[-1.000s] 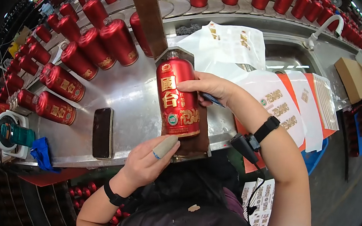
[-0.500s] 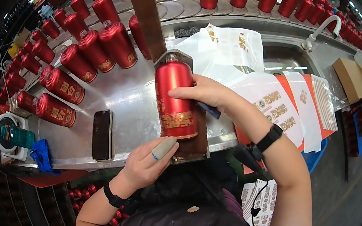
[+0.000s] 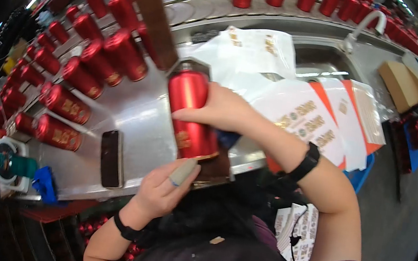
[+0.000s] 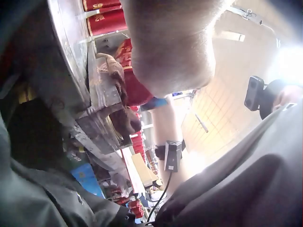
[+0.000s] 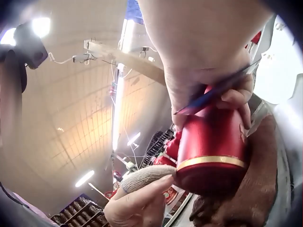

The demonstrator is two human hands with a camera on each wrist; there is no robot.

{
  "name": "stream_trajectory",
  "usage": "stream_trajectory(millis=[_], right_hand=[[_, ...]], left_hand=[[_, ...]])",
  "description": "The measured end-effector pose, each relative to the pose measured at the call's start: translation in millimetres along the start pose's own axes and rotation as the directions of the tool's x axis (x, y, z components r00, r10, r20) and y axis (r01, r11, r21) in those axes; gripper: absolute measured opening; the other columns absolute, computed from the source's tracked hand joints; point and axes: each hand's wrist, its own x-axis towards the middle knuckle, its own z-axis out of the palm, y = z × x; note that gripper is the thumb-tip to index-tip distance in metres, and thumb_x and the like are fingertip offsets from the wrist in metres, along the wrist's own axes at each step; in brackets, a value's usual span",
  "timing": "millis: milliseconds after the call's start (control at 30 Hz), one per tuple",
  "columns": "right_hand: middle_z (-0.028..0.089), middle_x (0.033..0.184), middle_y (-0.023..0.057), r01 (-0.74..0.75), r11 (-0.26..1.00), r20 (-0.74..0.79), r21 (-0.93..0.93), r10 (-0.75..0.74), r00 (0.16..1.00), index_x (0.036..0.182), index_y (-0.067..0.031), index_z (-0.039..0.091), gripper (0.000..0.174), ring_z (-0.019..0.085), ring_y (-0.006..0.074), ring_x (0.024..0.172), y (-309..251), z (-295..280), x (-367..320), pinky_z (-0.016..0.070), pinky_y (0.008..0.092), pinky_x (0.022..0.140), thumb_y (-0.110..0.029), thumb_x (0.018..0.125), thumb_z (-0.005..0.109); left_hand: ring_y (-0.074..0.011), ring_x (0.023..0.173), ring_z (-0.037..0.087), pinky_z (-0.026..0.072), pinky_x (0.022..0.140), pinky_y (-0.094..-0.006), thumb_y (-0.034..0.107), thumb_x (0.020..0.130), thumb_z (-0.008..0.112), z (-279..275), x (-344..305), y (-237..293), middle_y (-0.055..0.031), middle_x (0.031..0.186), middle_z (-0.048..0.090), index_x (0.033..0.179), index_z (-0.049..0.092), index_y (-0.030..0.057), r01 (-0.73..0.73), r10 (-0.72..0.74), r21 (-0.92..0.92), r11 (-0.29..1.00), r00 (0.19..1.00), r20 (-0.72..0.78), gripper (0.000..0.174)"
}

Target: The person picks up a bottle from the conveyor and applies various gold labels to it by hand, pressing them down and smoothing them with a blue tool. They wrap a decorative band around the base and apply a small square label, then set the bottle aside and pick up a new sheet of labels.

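A red metallic bottle [image 3: 196, 138] with a gold band near its base lies tilted in a brown-lined cradle [image 3: 218, 168]. My right hand [image 3: 225, 110] grips it round the body, thumb across the top. That same hand keeps a thin dark-blue pointed tool [image 5: 215, 96] tucked across the palm; its exact kind is unclear. My left hand [image 3: 161, 189] is at the bottle's base, where a finger in a grey ribbed finger cot [image 5: 147, 177] touches the lower edge. The bottle's lettering is mostly turned away in the head view.
Several red bottles [image 3: 60, 132] stand on the left of the metal bench, near a phone [image 3: 112, 159]. Printed decal sheets [image 3: 305, 118] lie at right, beside a sink [image 3: 317, 60] and faucet [image 3: 364, 29]. A brown post [image 3: 148, 13] rises behind the cradle.
The bottle has turned about its length, so its large gold characters have gone from view and mostly plain red shows on top. My left hand stays at the base; the head view has shifted slightly.
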Motion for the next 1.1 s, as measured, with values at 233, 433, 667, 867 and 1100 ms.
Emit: stream_trajectory(millis=[233, 433, 667, 867, 1100], right_hand=[[0.068, 0.112, 0.0179, 0.029, 0.836, 0.179, 0.547, -0.151, 0.972, 0.123, 0.0066, 0.058, 0.086, 0.067, 0.0232, 0.101, 18.5, -5.2, 5.0, 0.0534, 0.0337, 0.091, -0.048, 0.065, 0.089], [0.064, 0.115, 0.0282, -0.031, 0.967, 0.025, 0.254, 0.025, 0.999, 0.127, 0.0173, 0.047, 0.111, 0.067, 0.0320, 0.104, 6.4, 2.2, 0.3, 0.0525, 0.0345, 0.092, -0.060, 0.058, 0.087], [0.067, 0.109, 0.0283, 0.060, 0.985, -0.031, 0.163, -0.055, 0.998, 0.134, 0.0165, 0.043, 0.115, 0.067, 0.0342, 0.103, 21.1, -2.4, -7.4, 0.0516, 0.0358, 0.092, -0.068, 0.065, 0.079], [0.073, 0.095, 0.0096, 0.053, 0.893, -0.058, 0.446, -0.030, 0.998, 0.115, 0.0002, 0.070, 0.039, 0.070, 0.0131, 0.083, 117.4, -116.8, -85.8, 0.0544, 0.0282, 0.077, -0.032, 0.094, 0.069], [0.072, 0.076, 0.0062, -0.456, 0.809, -0.482, 0.371, 0.587, 0.650, 0.098, -0.0016, 0.074, 0.032, 0.061, 0.0088, 0.063, 226.3, -240.3, -254.5, 0.0451, 0.0242, 0.061, -0.032, 0.091, 0.070]], left_hand=[[-0.0298, 0.113, 0.060, 0.0558, 0.089, -0.0405, 0.007, 0.067, 0.074, 5.3, 17.6, 1.4, -0.0066, 0.121, 0.065, 0.115, 0.072, 0.0036, -0.062, 0.057, 0.059, 0.996, 0.994, 0.089, 0.049], [-0.0294, 0.113, 0.059, 0.0541, 0.090, -0.0409, 0.010, 0.068, 0.075, 11.7, 49.0, -2.8, -0.0048, 0.118, 0.065, 0.112, 0.072, 0.0072, -0.132, 0.127, 0.048, 0.990, 0.988, 0.088, 0.044], [-0.0312, 0.118, 0.056, 0.0507, 0.098, -0.0442, 0.012, 0.072, 0.075, 34.9, 55.4, -2.9, -0.0074, 0.122, 0.064, 0.113, 0.072, 0.0073, -0.163, 0.154, 0.065, 0.984, 0.980, 0.125, 0.041], [-0.0385, 0.124, 0.051, 0.0467, 0.102, -0.0478, 0.007, 0.081, 0.069, 9.2, -16.2, -5.1, -0.0176, 0.136, 0.057, 0.123, 0.067, 0.0061, 0.154, -0.160, 0.105, 0.982, 0.986, 0.045, 0.042], [-0.0423, 0.130, 0.046, 0.0344, 0.110, -0.0500, 0.005, 0.088, 0.061, 15.5, -78.2, -9.4, -0.0229, 0.141, 0.052, 0.136, 0.057, 0.0000, 0.411, -0.411, 0.131, 0.902, 0.911, -0.029, 0.048]])
